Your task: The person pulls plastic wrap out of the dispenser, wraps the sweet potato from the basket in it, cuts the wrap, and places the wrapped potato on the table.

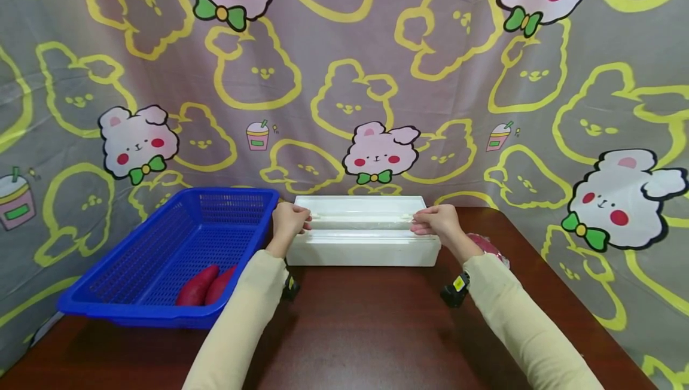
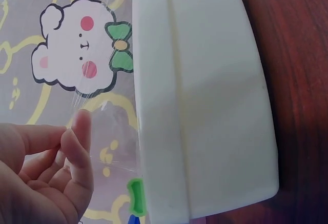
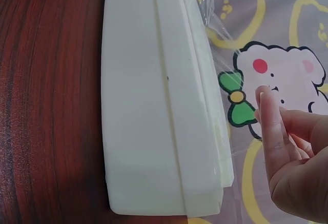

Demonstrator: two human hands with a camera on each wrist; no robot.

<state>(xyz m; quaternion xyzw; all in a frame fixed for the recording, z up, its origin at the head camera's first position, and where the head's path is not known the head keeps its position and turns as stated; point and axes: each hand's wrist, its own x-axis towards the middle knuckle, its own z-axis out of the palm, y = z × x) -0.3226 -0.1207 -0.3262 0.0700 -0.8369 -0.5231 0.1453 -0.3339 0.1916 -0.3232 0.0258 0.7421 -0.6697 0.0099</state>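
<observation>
A long white cling film dispenser box sits on the table at the back, its lid standing up behind. Clear cling film stretches out of the box and shows as shiny creases in both wrist views. At the left end of the box, my left hand pinches the film edge between thumb and forefinger. My right hand pinches the film at the right end, thumb against fingers. Both hands are raised above the front part of the box, roughly level with each other.
A blue plastic basket stands to the left, with red sweet potatoes in its near corner. Behind my right forearm lies a red thing in clear wrap, partly hidden. A patterned curtain hangs behind the brown table.
</observation>
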